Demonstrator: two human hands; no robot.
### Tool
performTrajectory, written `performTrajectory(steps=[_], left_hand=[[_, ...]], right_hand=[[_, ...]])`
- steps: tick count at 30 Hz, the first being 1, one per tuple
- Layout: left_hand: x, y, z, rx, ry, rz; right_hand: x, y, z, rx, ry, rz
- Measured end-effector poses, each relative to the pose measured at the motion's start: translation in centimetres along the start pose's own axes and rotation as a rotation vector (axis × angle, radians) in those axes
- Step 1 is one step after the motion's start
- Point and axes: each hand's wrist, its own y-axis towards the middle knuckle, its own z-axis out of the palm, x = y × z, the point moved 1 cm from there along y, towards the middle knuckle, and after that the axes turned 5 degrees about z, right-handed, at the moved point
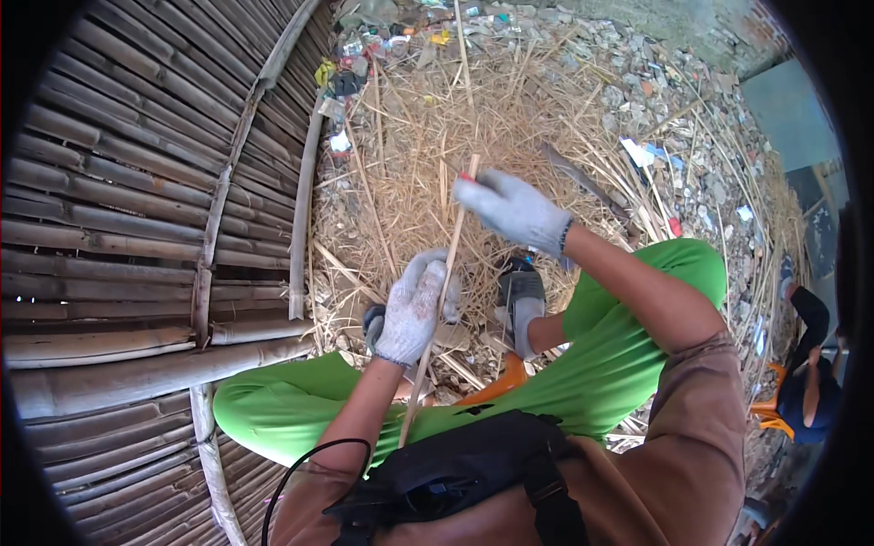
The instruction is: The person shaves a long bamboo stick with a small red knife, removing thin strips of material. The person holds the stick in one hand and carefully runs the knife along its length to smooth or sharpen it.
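A long pale bamboo strip (448, 269) slants from my lap up past both hands. My left hand (415, 308), in a soiled white work glove, is closed around its middle. Higher up, my right hand (515, 211), gloved as well, is closed beside the strip's upper end. At its fingertips a red piece (467, 177) and a thin dark point show, which look like parts of a small knife; the rest of it is hidden by the glove.
Bamboo shavings (410, 173) cover the ground ahead, with rubble and litter beyond. At left stands a slatted bamboo wall (127, 182). A dark curved piece of wood (583, 177) lies beyond my right hand. Another person (810, 382) sits at far right on an orange stool (772, 414).
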Motion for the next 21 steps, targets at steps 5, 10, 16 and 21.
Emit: performTrajectory(steps=[5, 10, 16, 21], left_hand=[[-1.7, 0.9, -0.3, 0.008, 0.003, -0.020], [-2.3, 0.9, -0.7, 0.001, -0.091, -0.063], [-2.1, 0.6, -1.0, 0.005, -0.180, -0.082], [-2.2, 0.1, -0.5, -0.039, -0.011, -0.059]], right_hand=[[-0.8, 0.5, -0.7, -0.119, -0.103, -0.193], [0.0, -0.2, 0.0, -0.130, -0.363, -0.174], [0.3, -1.3, 1.6, -0.164, -0.578, -0.415], [0.9, -0.5, 0.7, -0.213, -0.683, -0.400]])
